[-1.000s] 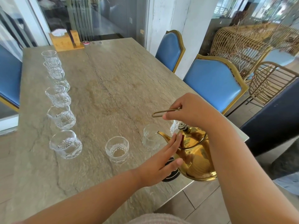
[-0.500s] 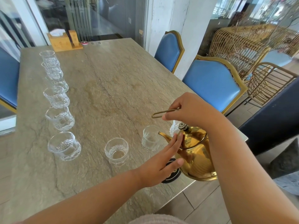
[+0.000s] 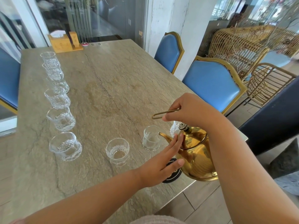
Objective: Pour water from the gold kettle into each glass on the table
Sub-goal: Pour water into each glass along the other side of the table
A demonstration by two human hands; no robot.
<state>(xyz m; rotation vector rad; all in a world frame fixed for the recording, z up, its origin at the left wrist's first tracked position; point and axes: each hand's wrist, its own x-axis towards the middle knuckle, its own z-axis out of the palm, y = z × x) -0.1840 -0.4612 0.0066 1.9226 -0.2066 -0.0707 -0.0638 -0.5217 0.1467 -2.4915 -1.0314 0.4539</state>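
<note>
The gold kettle (image 3: 196, 156) hangs at the table's near right edge, above a black coaster (image 3: 172, 174). My right hand (image 3: 189, 109) is closed on its thin wire handle (image 3: 163, 113) from above. My left hand (image 3: 163, 160) lies flat, fingers apart, against the kettle's side below the spout (image 3: 165, 136). The spout tip sits over a clear glass (image 3: 150, 138) with some water in it. Another glass (image 3: 175, 129) is half hidden behind the kettle. A cut glass (image 3: 117, 151) stands left of these. Several more glasses (image 3: 61, 118) line the left side.
The stone table (image 3: 113, 88) runs away from me. A wooden napkin holder (image 3: 62, 42) stands at its far end. Blue chairs (image 3: 212, 84) sit along the right side, a wicker chair (image 3: 265, 84) beyond them, and another blue chair (image 3: 8, 81) at the left.
Hands and kettle hold nearly the same pose; only the view shifted slightly.
</note>
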